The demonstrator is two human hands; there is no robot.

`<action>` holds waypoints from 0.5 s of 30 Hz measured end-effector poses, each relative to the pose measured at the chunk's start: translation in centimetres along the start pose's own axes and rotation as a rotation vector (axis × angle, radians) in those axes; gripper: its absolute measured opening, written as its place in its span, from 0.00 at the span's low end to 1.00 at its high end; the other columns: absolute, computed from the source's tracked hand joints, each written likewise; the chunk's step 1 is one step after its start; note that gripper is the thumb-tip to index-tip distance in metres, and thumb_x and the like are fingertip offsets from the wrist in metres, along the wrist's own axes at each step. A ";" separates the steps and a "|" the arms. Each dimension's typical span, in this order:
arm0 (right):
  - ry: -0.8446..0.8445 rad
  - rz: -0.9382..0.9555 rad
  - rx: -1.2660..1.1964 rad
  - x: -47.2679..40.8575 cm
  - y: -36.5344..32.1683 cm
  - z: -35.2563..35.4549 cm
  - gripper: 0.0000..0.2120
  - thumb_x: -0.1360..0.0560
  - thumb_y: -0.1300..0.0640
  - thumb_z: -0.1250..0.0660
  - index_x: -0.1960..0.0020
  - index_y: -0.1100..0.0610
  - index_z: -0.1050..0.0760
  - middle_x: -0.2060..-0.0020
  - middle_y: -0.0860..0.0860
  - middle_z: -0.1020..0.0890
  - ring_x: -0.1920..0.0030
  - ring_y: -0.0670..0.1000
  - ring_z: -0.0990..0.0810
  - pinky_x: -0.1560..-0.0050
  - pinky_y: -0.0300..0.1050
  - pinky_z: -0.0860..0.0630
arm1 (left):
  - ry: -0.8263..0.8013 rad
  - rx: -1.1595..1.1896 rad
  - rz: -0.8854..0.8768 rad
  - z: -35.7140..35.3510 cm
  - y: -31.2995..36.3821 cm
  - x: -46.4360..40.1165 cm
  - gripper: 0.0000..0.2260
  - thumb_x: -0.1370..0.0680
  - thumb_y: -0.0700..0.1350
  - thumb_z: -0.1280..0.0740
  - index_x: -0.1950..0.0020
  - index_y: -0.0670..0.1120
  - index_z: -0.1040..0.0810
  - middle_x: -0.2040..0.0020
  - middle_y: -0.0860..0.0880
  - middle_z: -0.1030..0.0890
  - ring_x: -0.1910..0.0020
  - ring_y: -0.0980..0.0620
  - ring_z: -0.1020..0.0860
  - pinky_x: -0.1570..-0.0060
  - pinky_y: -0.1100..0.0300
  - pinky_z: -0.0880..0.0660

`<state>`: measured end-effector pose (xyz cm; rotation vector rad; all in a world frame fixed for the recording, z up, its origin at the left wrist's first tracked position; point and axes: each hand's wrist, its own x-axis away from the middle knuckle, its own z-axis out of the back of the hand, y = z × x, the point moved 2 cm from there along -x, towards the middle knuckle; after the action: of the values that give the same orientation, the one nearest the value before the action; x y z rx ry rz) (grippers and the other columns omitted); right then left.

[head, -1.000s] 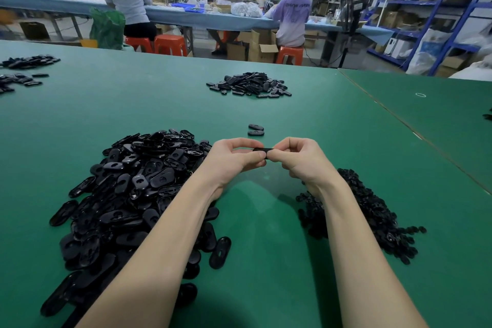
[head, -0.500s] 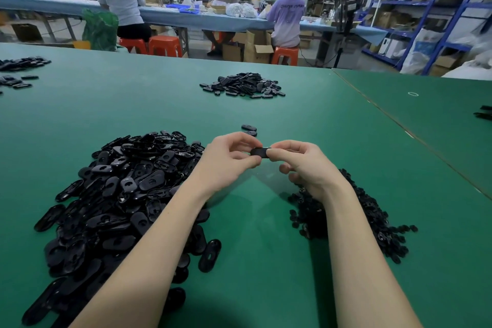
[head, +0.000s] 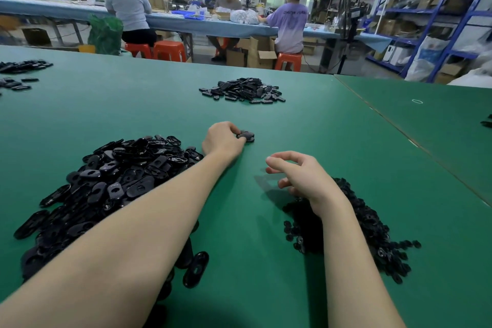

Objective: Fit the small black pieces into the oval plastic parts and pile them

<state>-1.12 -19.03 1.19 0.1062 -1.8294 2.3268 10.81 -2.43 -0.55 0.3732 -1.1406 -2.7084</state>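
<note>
The left hand [head: 222, 141] reaches forward with fingertips curled onto an oval part [head: 246, 136] lying with a few others on the green table [head: 332, 146]. The right hand [head: 298, 176] hovers loosely curled and holds nothing, above the heap of small pieces [head: 372, 229]. A large pile of ovals [head: 106, 184] lies left of the left arm.

Factory assembly floor. Long green worktable [head: 133, 104] carries heaps of black oval parts [head: 106, 181] at 9 o'clock and 12 o'clock. Beyond, at 12 o'clock, workers on orange stools [head: 169, 50] sit at a blue-covered bench [head: 186, 24]. Blue steel shelving [head: 436, 13] with cartons at 2 o'clock.
</note>
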 end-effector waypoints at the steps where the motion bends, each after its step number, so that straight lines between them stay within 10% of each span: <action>1: -0.010 0.002 0.011 0.0 0.0 -0.1 0.08 0.23 0.48 0.27 0.47 0.50 0.18 0.58 0.44 0.12 0.74 0.42 0.24 0.70 0.36 0.32 | 0.003 -0.018 0.006 0.0 0.2 -0.4 0.09 0.26 0.55 0.27 0.48 0.55 0.18 0.43 0.52 0.18 0.42 0.48 0.20 0.50 0.59 0.30; 15: 0.035 0.084 0.112 0.4 -1.0 -0.8 0.04 0.22 0.52 0.29 0.50 0.51 0.18 0.61 0.44 0.13 0.74 0.41 0.25 0.73 0.33 0.32 | -0.096 0.128 -0.277 4.0 -0.7 10.3 0.05 0.25 0.55 0.30 0.53 0.55 0.20 0.54 0.56 0.21 0.58 0.55 0.25 0.53 0.59 0.28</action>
<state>-1.27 -17.94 2.02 0.0041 -1.7192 2.4716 -0.24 -1.94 0.01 0.4561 -1.3868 -2.9248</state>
